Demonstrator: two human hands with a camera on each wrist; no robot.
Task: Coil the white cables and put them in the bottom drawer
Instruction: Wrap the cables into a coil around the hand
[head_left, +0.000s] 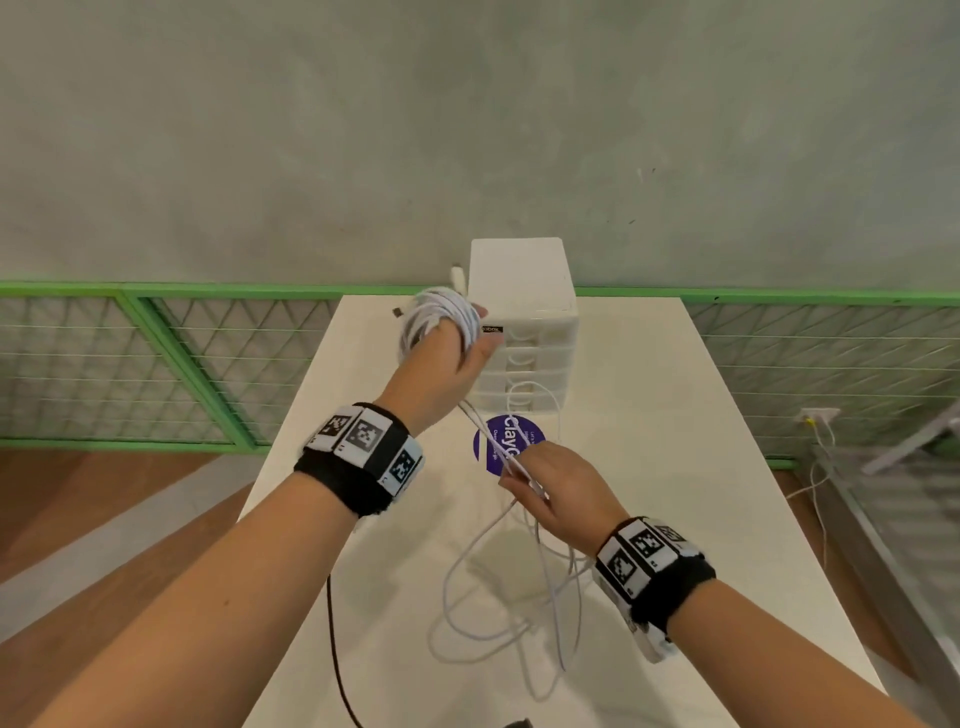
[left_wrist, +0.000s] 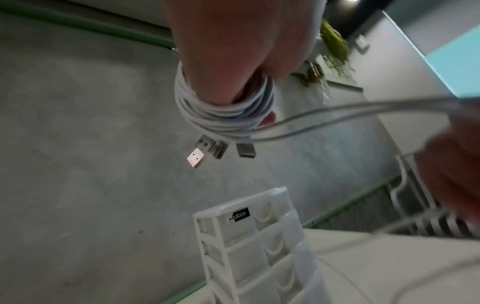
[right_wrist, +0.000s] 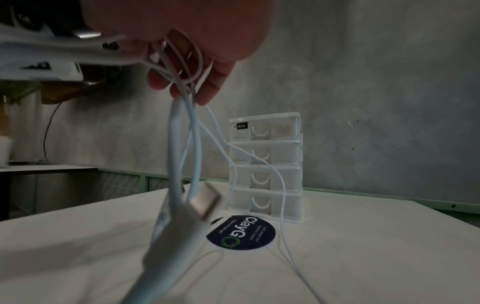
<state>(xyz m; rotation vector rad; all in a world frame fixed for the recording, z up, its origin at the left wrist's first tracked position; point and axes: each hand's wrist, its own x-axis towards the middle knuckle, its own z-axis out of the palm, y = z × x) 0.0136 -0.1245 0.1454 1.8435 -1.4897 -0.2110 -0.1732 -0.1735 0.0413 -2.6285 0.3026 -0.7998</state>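
Several turns of white cable form a coil (head_left: 441, 312) wound round the fingers of my raised left hand (head_left: 441, 364), just left of the white drawer unit (head_left: 524, 291). In the left wrist view the coil (left_wrist: 223, 111) wraps the fingers and USB plugs (left_wrist: 207, 152) stick out below it. From the coil, strands run down to my right hand (head_left: 550, 488), which pinches them above the table. The loose cable (head_left: 498, 613) lies in loops on the white table (head_left: 701, 467). All drawers look closed, including the bottom drawer (right_wrist: 265, 203).
A round purple sticker (head_left: 498, 441) lies in front of the drawer unit. A black cord (head_left: 332, 649) hangs by the table's left edge. Green mesh fencing (head_left: 156, 364) and a concrete wall stand behind. A dark object (head_left: 514, 723) shows at the near edge.
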